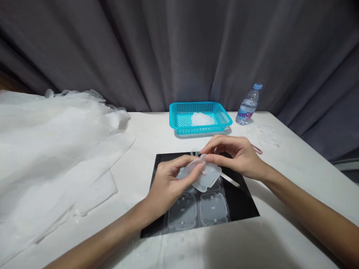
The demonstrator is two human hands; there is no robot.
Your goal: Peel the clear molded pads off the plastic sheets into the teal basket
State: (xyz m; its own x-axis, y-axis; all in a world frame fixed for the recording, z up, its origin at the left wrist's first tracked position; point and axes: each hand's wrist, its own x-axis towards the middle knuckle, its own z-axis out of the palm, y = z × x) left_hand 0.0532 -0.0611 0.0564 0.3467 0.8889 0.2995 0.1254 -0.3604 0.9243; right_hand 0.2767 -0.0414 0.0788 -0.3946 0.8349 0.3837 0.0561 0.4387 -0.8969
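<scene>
My left hand [168, 183] and my right hand [238, 155] meet over a black mat [241, 203] on the white table. Both pinch the same small translucent plastic pouch [209, 177], lifted a little above the mat. The left fingers grip its left edge, and the right thumb and fingers close on its top. A thin clear strip [230, 181] trails from the pouch toward the right. Several flat translucent pouches [196, 213] lie in rows on the mat under my hands.
A turquoise basket [200, 117] with a white clump inside stands at the back of the table. A water bottle [248, 106] stands to its right. Heaped translucent white plastic sheeting [53, 145] covers the left side. A pink object [257, 149] lies behind my right hand.
</scene>
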